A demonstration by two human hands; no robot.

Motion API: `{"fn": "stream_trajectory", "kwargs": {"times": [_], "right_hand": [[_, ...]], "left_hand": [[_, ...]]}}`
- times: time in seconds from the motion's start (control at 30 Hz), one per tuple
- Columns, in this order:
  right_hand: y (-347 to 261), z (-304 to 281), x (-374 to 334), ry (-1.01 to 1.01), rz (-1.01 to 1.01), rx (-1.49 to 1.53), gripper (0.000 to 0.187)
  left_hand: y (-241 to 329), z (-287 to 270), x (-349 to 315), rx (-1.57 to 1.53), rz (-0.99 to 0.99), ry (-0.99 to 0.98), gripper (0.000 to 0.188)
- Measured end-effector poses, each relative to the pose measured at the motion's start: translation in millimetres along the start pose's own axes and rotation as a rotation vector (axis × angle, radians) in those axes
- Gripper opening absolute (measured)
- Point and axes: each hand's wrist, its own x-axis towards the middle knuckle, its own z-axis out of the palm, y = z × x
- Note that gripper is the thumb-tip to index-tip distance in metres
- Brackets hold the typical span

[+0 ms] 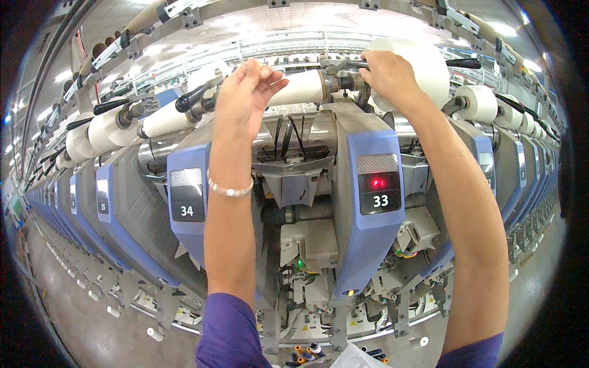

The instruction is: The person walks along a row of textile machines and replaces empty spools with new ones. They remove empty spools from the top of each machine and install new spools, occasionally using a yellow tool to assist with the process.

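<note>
My left hand (248, 89) is raised above the winding machine, thumb and first finger drawn together and the other fingers loosely bent; any yarn in the pinch is too fine to make out. Just to its right, a partly wound cone of white yarn (299, 88) lies on its side over the shiny metal drum (319, 132). My right hand (392, 75) is closed over the cradle arm (351, 81) at the cone's right end. Behind that hand stands a large full white yarn cone (426, 67), with a black cradle handle (463, 63) sticking out beside it.
Blue-fronted winding units (371, 245) run in a row to both sides, bearing more yarn cones (478, 102). A small red display (378, 183) glows on the middle unit. Overhead rails (147, 21) arch above. Several small white bobbins (155, 334) hang or lie low down.
</note>
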Motion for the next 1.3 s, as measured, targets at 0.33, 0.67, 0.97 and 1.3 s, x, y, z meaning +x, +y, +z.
{"fn": "stream_trajectory", "kwargs": {"times": [0.33,0.67,0.97,1.3], "right_hand": [[-6.6,-0.1,-20.4,0.022,0.007,0.008,0.027],[-9.2,2.2,-45.6,0.099,-0.049,-0.031,0.03],[-8.0,-0.1,-44.8,0.176,-0.112,-0.008,0.013],[-7.8,5.6,-43.8,0.205,-0.119,0.025,0.017]], "left_hand": [[108.0,52.2,-181.9,0.003,0.604,-0.28,0.03],[16.2,11.4,-128.2,1.357,0.119,0.072,0.037],[-90.9,-70.0,21.6,1.864,0.046,0.032,0.054],[-157.3,25.1,34.2,1.746,0.343,-0.13,0.058]]}}
